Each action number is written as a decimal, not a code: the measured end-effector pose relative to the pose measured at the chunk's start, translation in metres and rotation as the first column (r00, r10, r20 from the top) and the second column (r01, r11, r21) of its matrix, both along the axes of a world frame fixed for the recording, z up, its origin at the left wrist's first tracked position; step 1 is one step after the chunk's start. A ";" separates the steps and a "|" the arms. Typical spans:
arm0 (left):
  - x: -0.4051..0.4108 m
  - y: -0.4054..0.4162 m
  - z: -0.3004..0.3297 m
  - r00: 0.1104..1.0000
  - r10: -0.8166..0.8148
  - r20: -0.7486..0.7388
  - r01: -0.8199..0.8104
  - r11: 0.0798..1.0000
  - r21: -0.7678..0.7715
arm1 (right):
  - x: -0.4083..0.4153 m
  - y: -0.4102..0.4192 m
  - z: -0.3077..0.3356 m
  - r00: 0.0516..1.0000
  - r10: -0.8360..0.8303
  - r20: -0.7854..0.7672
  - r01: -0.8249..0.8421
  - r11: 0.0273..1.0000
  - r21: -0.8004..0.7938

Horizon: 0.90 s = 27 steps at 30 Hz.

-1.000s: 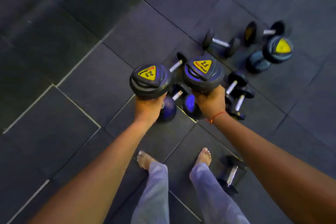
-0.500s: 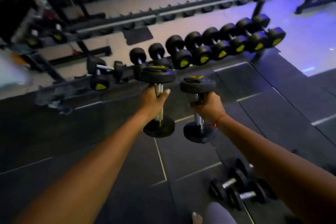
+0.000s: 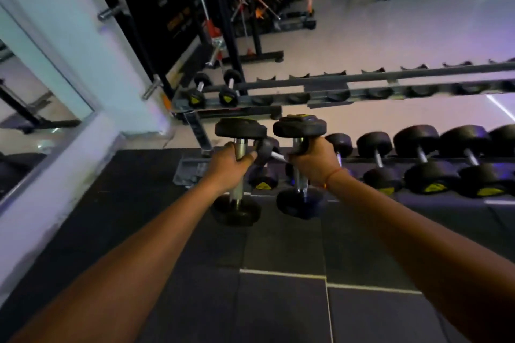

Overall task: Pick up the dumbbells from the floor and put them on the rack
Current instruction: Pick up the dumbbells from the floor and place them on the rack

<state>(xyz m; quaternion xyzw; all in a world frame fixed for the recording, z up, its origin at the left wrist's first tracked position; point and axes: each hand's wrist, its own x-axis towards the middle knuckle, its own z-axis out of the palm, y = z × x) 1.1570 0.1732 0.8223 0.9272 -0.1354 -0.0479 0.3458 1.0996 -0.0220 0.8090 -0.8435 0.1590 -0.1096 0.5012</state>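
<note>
Gripping one upright dumbbell each by its handle, the left hand (image 3: pixel 228 164) and right hand (image 3: pixel 313 163) hold them side by side above the floor (image 3: pixel 278 301), near the rack's (image 3: pixel 362 79) left end

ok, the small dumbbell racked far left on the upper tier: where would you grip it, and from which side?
Grip the bare chrome handle between the heads of the small dumbbell, coming from above. It lies across the rack rails with the handle exposed on top; the round heads are too wide to wrap fingers round.

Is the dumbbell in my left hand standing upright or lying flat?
Upright. The left hand grips the dumbbell by its handle, one head straight above the hand and the other below it.
</note>
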 end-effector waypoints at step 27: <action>0.698 -0.226 -0.125 0.918 0.038 -0.395 -0.040 0.999 0.002 | 0.670 -0.229 -0.131 0.895 -0.214 -0.391 0.198 0.977 -0.082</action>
